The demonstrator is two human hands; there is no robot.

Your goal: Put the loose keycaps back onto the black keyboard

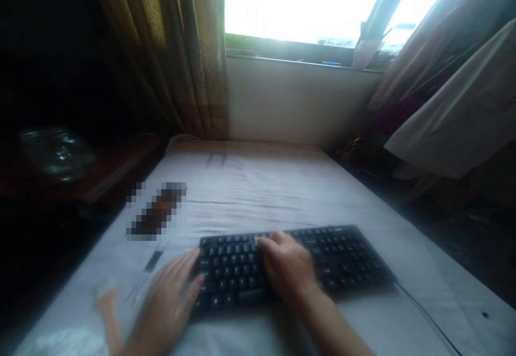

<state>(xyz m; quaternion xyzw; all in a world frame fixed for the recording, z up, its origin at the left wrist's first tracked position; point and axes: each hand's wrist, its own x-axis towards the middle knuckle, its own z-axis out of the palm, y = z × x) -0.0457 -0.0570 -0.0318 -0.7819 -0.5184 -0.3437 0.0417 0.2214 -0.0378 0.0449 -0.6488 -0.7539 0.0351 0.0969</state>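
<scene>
Look right under the hands for the black keyboard (pixel 245 270), flat on a white sheet (pixel 342 189). See the left hand (pixel 173 291) at its left end, thumb spread away from the other fingers, touching the side. See the right hand (pixel 290 267) on top of the middle keys, fingers curled in. Cannot tell if pinching anything; just a tiny pale bit at the tip, too blurry to name.

To do this well, best hold the left end still, touch the keys softly, and not let the keyboard slide. Mind the cord (pixel 427 315), running off to the right of the right hand; better not to tug it.

For moving, use the stretch of sheet past the hands, going back to the wall (pixel 290 98). Watch the slanting sheet edges, out on both sides of the hands. Go carefully on the left: near the left hand, a small dark strip (pixel 153 261), and past that, a blocked-out brown thing (pixel 161 208).
</scene>
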